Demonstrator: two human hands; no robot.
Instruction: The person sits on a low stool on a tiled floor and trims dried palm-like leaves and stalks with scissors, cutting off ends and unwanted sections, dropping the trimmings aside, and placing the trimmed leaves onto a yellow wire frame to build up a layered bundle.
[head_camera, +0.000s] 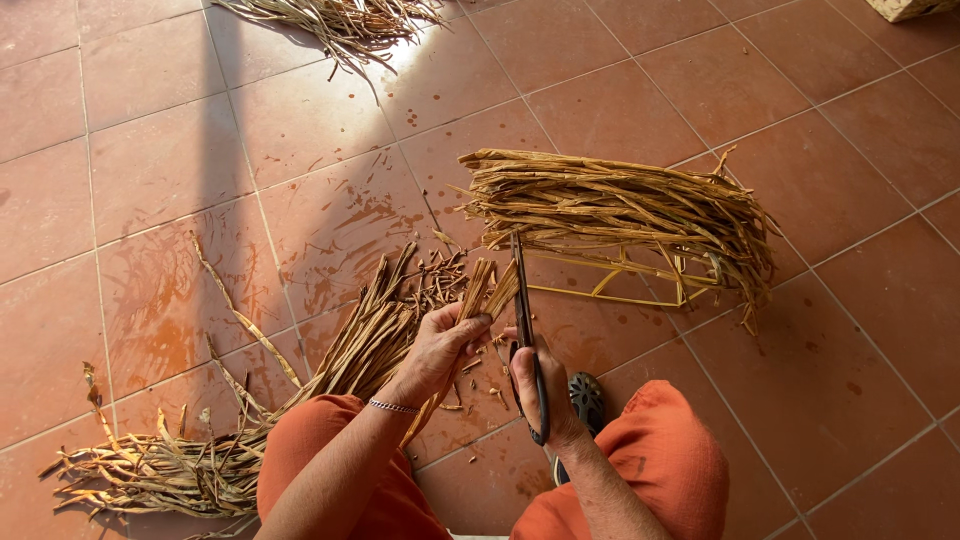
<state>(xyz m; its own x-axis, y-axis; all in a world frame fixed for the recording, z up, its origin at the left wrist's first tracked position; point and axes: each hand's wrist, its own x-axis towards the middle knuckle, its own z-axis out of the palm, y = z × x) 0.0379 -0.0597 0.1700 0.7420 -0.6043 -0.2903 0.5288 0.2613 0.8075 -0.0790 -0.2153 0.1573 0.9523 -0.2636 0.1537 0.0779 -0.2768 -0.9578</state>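
1. Presently, a small bunch of dried strips (487, 290) is clamped between the fingers (470, 325) of the left hand (437, 350), with the strip tips sticking up just beyond the fingertips.
2. Scissors (527, 330) are held in the right hand (540, 390); its fingers are closed through the handle loops, and the blades run upward beside the strip tips, close to the left fingertips.
3. For a clean trim, the strips are best kept bunched tight and level, so that all ends are met by the blades in one pass.
4. The cut is best placed just beyond the left fingertips, never between them; the thumb is judged the part most at risk.
5. The blades are best held square across the strips, since a slant is likely to leave uneven ends.
6. The long bundle (300, 410), from which the held strips rise, trails behind the left fingers across the orange-clad knee to the tiled floor (150, 160).
7. A woven frame (625, 215), partly covered with strips, lies on the floor ahead of the fingers, with short offcuts (440, 280) scattered between it and the fingers.
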